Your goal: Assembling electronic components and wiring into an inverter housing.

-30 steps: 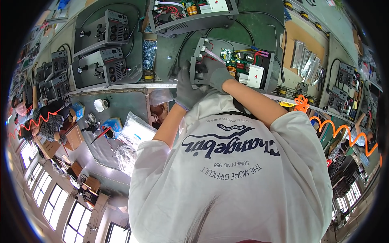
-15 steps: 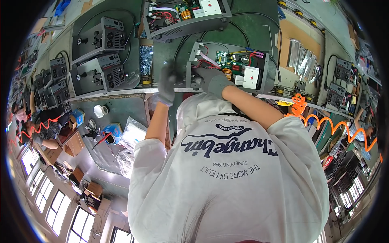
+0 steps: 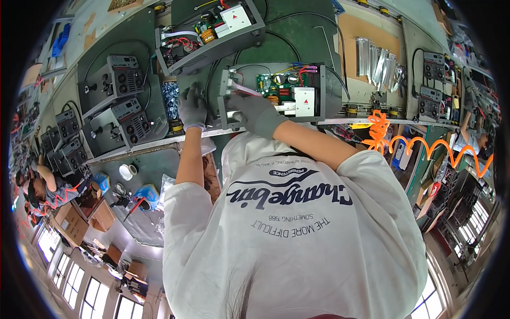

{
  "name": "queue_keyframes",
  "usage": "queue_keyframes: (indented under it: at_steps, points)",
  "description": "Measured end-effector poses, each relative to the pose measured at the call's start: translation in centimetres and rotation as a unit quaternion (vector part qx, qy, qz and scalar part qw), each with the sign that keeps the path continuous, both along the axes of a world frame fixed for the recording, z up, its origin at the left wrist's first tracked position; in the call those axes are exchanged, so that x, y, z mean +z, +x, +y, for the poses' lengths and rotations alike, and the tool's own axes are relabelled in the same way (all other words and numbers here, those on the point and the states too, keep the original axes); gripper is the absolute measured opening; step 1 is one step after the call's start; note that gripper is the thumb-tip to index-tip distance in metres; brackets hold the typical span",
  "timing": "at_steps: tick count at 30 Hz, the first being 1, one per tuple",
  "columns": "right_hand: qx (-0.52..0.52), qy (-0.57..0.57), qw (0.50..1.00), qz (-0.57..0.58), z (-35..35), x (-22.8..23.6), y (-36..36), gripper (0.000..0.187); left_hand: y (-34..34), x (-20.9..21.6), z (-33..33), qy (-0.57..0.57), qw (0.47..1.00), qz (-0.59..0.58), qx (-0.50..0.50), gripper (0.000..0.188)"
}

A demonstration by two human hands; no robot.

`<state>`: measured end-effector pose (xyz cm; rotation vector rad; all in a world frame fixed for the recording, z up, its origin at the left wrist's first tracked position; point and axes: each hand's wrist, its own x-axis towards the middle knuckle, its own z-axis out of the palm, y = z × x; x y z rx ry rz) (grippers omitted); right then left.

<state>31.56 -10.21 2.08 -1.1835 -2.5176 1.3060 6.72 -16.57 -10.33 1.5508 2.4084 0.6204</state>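
An open dark grey equipment housing point(image 3: 319, 98) lies on the green bench before me, a green circuit board point(image 3: 279, 81), coloured wires and a white block point(image 3: 304, 101) showing inside. My right hand point(image 3: 257, 114), in a grey glove, reaches over the housing's left end. Its fingers bend inward at the end panel, and whatever they grip there is hidden. My left hand point(image 3: 192, 110), also gloved, is apart from the housing, beside a bin of small shiny metal parts point(image 3: 170, 101). Its fingers point away from me, somewhat spread and slightly blurred; nothing shows in them.
A second open housing point(image 3: 212, 45) stands just beyond. Finished-looking grey units point(image 3: 125, 77) sit to the left, with black cables around. Metallic strips point(image 3: 374, 61) lie on cardboard at the right. An orange coiled hose point(image 3: 425, 143) hangs at the near right.
The whole view has shifted, so the bench things appear further left. My left hand has drawn slightly away from the housing toward the parts bin. My right hand stays at the housing's left end.
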Motion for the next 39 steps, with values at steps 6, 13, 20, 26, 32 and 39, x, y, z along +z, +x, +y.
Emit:
queue_keyframes:
  at_steps: [6,13,20,26,32,39]
  points:
    - [-0.144,0.164,0.961,0.173,5.0,3.7,3.8,0.025,-1.3,-0.9,-1.1,-0.069,0.994,0.005,-0.08,0.033]
    - [-0.356,0.061,0.873,-0.328,20.8,-6.0,18.7,0.055,0.0,2.5,1.9,-0.231,0.962,0.098,-0.107,0.032]
    - [-0.313,0.02,0.873,-0.374,21.7,-12.0,20.2,0.047,-1.0,1.7,1.2,-0.23,0.945,0.093,-0.213,0.044]
    - [-0.355,0.147,0.887,-0.256,19.9,-6.7,19.2,0.03,-0.2,2.1,1.9,-0.096,0.984,-0.019,0.147,0.033]
    - [-0.258,0.05,0.95,0.17,12.4,7.6,8.9,0.019,8.4,17.7,4.2,0.284,0.811,-0.511,0.019,0.033]
    - [-0.078,0.174,0.97,0.152,5.5,11.4,1.3,0.031,12.8,22.0,4.4,0.207,0.701,-0.683,0.013,0.039]
